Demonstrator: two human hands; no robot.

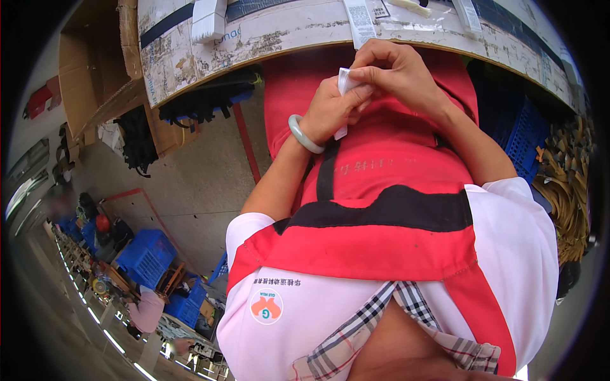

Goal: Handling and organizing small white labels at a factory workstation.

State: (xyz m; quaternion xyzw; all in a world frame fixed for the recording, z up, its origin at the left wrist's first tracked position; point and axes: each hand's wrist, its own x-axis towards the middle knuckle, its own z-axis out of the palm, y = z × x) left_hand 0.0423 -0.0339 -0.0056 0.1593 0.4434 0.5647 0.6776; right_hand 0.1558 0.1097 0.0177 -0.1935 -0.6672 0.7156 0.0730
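In front of my red apron (387, 146), near the table's front edge, both hands meet around a small stack of white fabric labels (345, 81). My left hand (332, 106), with a pale bangle on its wrist, is closed round the labels; a white end sticks out below its fingers. My right hand (399, 71) pinches at the labels' upper end, thumb and forefinger together. Just beyond the hands, a printed white label strip (359, 24) lies on the table and reaches its edge.
The worn white tabletop (267, 35) bears a white label bundle (208, 20) at left and another white bundle (468, 15) at right. An open cardboard box (89, 76) stands left. Blue crates (524, 136) and hanging brown straps (569, 190) are at right. Another person (146, 311) works far left.
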